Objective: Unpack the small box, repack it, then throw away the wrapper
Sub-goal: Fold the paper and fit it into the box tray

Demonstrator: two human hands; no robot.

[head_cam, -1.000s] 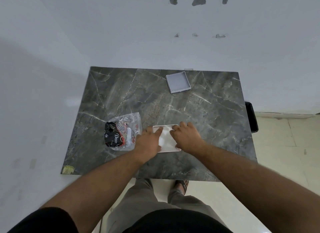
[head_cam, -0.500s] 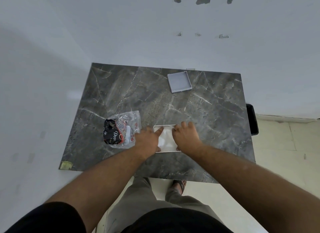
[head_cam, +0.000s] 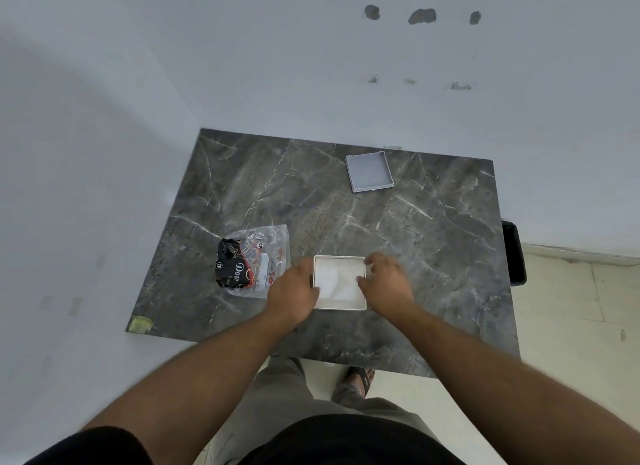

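A small white square box [head_cam: 340, 281] lies open on the dark marble table [head_cam: 433, 243], with white paper inside. My left hand [head_cam: 290, 295] rests against the box's left side, thumb on its edge. On the right side my right hand [head_cam: 388, 281] hovers with fingers spread, fingertips near the rim. The box's grey lid [head_cam: 369, 171] lies upside down at the far side of the table. Left of the box sits a clear plastic wrapper [head_cam: 256, 261] with a black and red packet in it.
A black bin [head_cam: 514, 253] stands on the floor by the table's right edge. White walls close in behind and on the left. My sandalled foot [head_cam: 360, 378] shows under the table's near edge. A yellowish sticker [head_cam: 140, 324] marks the near left corner.
Both hands have drawn apart from over the box's inside to its left and right sides, uncovering the white paper. The box, lid and wrapper stay in place.
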